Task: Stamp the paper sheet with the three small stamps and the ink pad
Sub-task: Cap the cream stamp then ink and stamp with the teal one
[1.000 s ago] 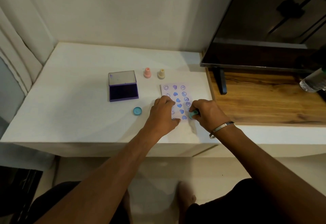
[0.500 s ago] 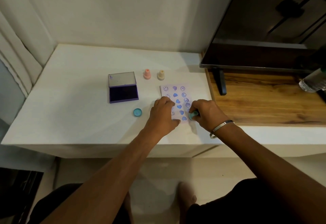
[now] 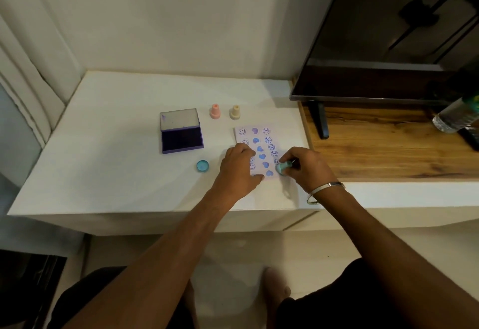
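Both hands work at the near right of the white desk: the left hand point(image 3: 239, 166) lies spread with straight fingers flat on the paper sheet point(image 3: 259, 151), pinning its left side, while the right hand point(image 3: 304, 165) pinches the teal stamp point(image 3: 282, 166) at the sheet's near right corner, tilted with its face partly lifted off the paper. Three columns of prints cover the sheet, so the job looks nearly done. Such paper is light and slides easily, which is why it wants a flat palm; the stamp is small, stiff and light, best taken by its narrow neck with fingertips. Right wrist bends inward, forearm crossing the desk's near edge. Toward the back edge stand the pink stamp point(image 3: 215, 111) and yellow stamp point(image 3: 235, 112); the open ink pad point(image 3: 181, 134) sits left of them, a teal cap point(image 3: 202, 166) nearer the front.
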